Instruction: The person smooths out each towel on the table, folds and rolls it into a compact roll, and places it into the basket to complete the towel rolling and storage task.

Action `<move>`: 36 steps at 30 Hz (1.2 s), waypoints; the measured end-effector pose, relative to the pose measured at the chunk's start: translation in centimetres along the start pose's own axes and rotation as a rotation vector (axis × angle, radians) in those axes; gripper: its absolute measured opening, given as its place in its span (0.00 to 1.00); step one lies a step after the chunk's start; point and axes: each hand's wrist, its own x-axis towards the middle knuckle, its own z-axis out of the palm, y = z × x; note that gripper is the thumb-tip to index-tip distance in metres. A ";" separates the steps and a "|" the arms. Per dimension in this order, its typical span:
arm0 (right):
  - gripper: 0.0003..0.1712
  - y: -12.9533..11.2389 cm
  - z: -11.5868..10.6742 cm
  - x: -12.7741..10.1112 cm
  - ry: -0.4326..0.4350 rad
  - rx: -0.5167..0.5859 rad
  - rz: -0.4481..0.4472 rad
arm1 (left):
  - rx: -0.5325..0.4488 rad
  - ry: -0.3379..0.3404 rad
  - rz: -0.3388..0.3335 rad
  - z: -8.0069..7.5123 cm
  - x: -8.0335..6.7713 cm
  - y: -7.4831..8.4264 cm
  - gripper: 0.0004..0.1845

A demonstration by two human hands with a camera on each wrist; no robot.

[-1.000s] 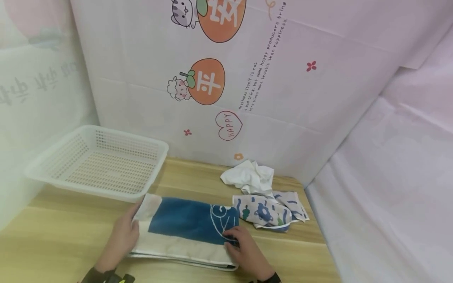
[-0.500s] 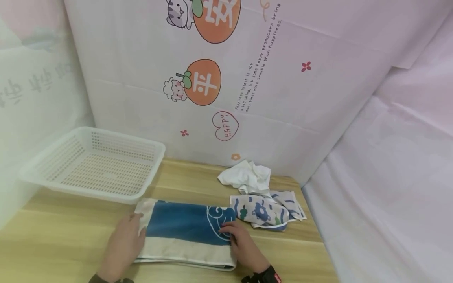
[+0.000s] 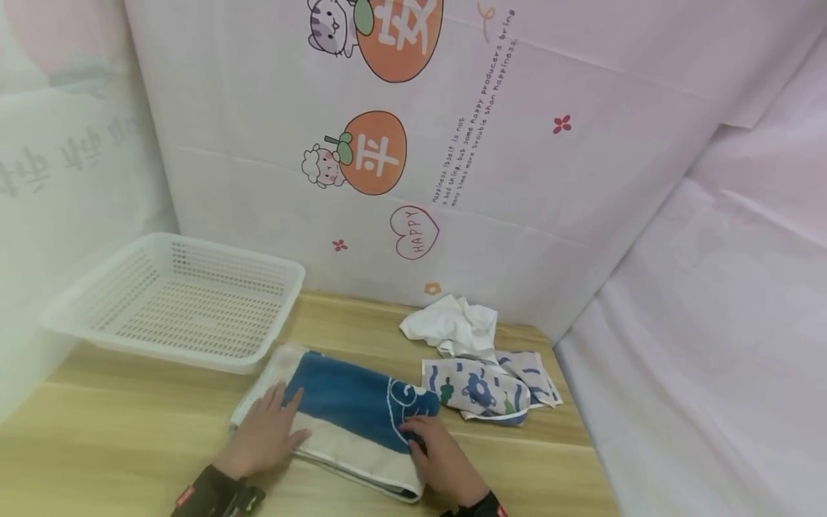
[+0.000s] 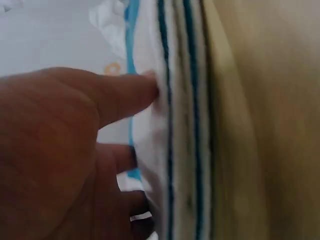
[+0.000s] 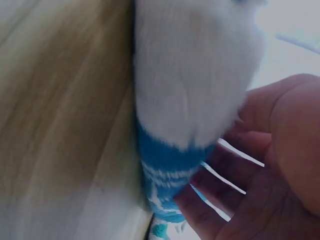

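Note:
A folded towel (image 3: 349,402), blue with cream borders and a white line drawing, lies slanted on the wooden table. My left hand (image 3: 263,434) rests on its left cream part with fingers spread. In the left wrist view, the thumb (image 4: 132,95) touches the cloth beside the stacked, blue-edged layers (image 4: 182,125). At the towel's right end is my right hand (image 3: 442,456), its fingers lying over the edge. The right wrist view has these fingers (image 5: 235,160) loosely bent against the rounded fold (image 5: 185,100), without a visible pinch.
A white perforated basket (image 3: 293,287) stands at the back left. Toward the back right lie a crumpled white cloth (image 3: 452,327) and a patterned cloth (image 3: 478,388) with blue flowers. Printed white sheets (image 3: 504,251) hang around the wooden table (image 3: 530,481).
My left hand has moved from the towel's left edge onto its top, fingers now spread. The towel has turned slightly, its left end farther back. The right hand stays at the right end.

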 end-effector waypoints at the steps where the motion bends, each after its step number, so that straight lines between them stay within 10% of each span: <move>1: 0.15 -0.2 -0.1 0.0 0.004 -0.010 -0.001 | -0.012 0.031 0.031 0.1 0.5 -0.5 0.31; 6: 0.12 -1.5 -0.6 0.0 -0.056 0.059 -0.027 | 0.006 0.204 0.097 0.9 2.5 -2.0 0.26; 10: 0.11 -1.5 -0.8 -0.3 -0.113 0.167 -0.057 | 0.068 0.272 0.081 1.0 2.4 -0.1 0.26; 19: 0.20 0.0 -1.0 -1.4 -0.126 0.082 -0.020 | -0.081 -0.168 0.035 0.5 0.5 4.5 0.40; 28: 0.24 -2.0 0.3 -1.0 -0.247 0.006 -0.078 | -0.016 -0.116 0.239 3.8 4.7 0.7 0.30; 36: 0.24 -3.9 1.1 -0.1 -0.276 -0.038 -0.155 | -0.004 -0.011 0.297 1.2 6.0 1.9 0.29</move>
